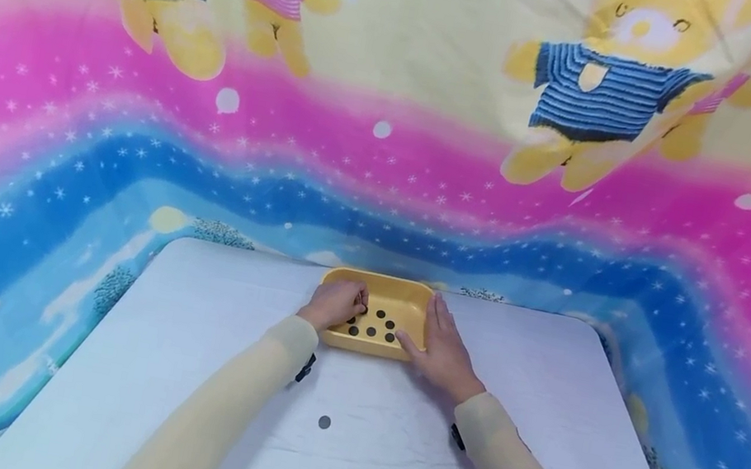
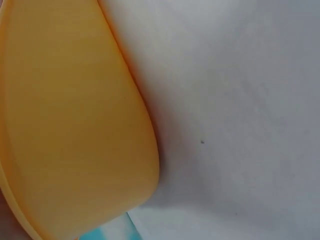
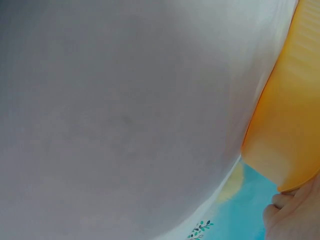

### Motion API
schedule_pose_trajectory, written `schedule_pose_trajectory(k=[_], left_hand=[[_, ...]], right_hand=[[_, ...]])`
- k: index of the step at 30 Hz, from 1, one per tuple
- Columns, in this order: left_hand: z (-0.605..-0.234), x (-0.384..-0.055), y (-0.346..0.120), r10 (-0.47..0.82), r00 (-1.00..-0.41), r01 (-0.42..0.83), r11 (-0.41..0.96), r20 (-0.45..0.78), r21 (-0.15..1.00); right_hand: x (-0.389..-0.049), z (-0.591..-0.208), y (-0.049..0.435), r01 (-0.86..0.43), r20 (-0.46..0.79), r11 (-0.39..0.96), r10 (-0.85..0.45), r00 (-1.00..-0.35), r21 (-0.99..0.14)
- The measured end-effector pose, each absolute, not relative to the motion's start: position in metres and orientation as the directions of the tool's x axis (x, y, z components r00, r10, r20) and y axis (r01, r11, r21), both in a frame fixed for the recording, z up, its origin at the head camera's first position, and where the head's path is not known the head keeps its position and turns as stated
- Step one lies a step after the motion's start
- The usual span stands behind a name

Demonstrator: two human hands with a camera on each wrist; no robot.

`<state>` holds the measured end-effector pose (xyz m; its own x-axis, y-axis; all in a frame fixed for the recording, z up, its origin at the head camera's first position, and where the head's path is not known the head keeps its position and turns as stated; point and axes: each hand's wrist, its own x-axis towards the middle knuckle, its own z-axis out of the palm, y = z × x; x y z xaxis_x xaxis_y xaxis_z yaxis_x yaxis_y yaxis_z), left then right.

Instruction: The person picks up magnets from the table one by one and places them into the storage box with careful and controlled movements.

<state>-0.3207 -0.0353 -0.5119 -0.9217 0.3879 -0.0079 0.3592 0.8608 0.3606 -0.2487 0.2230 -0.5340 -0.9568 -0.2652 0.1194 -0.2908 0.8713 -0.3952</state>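
Note:
A yellow rectangular tray [image 1: 403,291] stands at the table's far edge with several small dark round discs [image 1: 371,332] on its floor. My left hand [image 1: 336,303] reaches over the tray's left side, fingers curled, and pinches a dark disc at its fingertips; the fingers partly hide it. My right hand [image 1: 447,354] rests against the tray's right side, its fingers extended along the rim and its thumb over the front right corner. The left wrist view shows mostly the tray's outer wall [image 2: 80,120]. In the right wrist view, fingers [image 3: 292,207] touch the tray's edge.
A single dark disc [image 1: 324,422] lies on the white table [image 1: 382,454] in front of the tray, between the forearms. A printed curtain [image 1: 390,153] with cartoon bears hangs behind the table and along both sides.

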Motion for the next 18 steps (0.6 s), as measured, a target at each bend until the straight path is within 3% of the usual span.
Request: schedule_pose_trajectory(k=[18], left_hand=[[-0.521,-0.3266,-0.0319,0.369,-0.929,0.348,0.899,-0.034,0.268]], right_hand=[[-0.2476,-0.5324,0.2215,-0.286,0.119,0.872,-0.26,-0.958,-0.398]])
